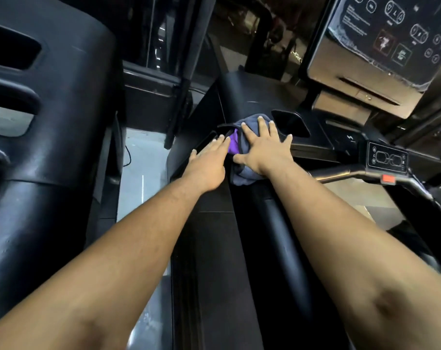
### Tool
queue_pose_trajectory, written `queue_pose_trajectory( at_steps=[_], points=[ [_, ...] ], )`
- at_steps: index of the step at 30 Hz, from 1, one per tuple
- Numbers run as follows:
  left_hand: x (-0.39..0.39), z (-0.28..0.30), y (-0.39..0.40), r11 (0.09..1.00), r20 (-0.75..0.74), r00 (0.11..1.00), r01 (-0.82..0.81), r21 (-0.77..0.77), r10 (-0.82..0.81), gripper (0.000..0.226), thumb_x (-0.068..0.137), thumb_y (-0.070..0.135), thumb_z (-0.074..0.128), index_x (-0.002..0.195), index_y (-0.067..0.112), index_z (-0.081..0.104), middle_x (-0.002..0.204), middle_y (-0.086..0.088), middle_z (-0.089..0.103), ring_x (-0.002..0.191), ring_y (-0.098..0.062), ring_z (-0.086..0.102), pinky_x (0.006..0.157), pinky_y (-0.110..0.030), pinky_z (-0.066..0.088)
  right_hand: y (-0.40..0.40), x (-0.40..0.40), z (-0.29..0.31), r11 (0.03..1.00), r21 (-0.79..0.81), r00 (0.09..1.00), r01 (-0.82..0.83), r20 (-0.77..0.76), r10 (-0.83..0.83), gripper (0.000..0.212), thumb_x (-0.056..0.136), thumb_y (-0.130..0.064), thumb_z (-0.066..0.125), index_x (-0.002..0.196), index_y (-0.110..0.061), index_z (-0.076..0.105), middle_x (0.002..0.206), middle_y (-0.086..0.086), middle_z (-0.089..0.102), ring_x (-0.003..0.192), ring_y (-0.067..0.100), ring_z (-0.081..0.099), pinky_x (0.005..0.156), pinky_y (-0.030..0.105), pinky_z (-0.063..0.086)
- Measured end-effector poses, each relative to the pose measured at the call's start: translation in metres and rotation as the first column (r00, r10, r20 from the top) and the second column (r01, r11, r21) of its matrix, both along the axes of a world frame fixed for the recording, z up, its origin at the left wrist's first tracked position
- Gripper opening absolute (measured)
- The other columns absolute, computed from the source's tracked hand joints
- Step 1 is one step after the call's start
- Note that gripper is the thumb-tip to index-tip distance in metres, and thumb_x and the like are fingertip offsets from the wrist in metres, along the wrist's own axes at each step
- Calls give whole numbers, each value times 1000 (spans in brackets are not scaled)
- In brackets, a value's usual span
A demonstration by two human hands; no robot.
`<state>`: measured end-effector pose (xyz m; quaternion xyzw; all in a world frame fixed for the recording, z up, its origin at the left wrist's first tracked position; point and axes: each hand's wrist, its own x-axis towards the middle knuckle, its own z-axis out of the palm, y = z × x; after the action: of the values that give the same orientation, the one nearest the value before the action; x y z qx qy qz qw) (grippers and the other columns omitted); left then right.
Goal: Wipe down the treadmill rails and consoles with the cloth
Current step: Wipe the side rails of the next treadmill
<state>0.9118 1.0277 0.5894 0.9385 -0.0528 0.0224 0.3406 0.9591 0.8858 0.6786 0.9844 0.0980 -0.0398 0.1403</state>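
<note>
**Cloth pressed flat on the treadmill rail**

Mid-frame, the left hand [209, 162] lies flat, fingers straight, touching the cloth's edge. Just right, the right hand [263, 147] spreads flat on the grey-purple cloth [239, 173] atop the black rail [214, 236]. Nothing grips it, so a hard push could slide it into the cup recess [291, 122].

A gym floor: treadmill console [381, 41] with button panel, handlebar controls [387, 157], black side rail [214, 248], a second machine [50, 122] alongside, dim lighting
</note>
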Motion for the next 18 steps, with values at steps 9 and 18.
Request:
queue_pose_trajectory(
  at_steps=[9, 18],
  points=[
    [-17, 0, 7, 1000, -82, 997, -12, -28, 10, 78, 100, 7, 43, 166, 25, 7, 174, 9, 2, 159, -11, 4, 126, -59, 13, -8, -40, -4, 909, -263, 945, -323, -145, 293, 72, 89, -73, 43, 156, -48, 33, 174, -5, -2, 159, 23, -10, 122, 66, 1],
    [-78, 25, -23, 982, -94, 979, 184, 37, -180, 81, 98, 6, 47, 166, 24, 6, 174, 6, 3, 159, -15, 11, 125, -57, 13, -57, -153, -8, 928, -180, 944, -327, -112, 311, 65, 90, -69, 44, 151, -49, 42, 173, -7, 8, 159, 19, -6, 124, 63, 4]
  ],
)
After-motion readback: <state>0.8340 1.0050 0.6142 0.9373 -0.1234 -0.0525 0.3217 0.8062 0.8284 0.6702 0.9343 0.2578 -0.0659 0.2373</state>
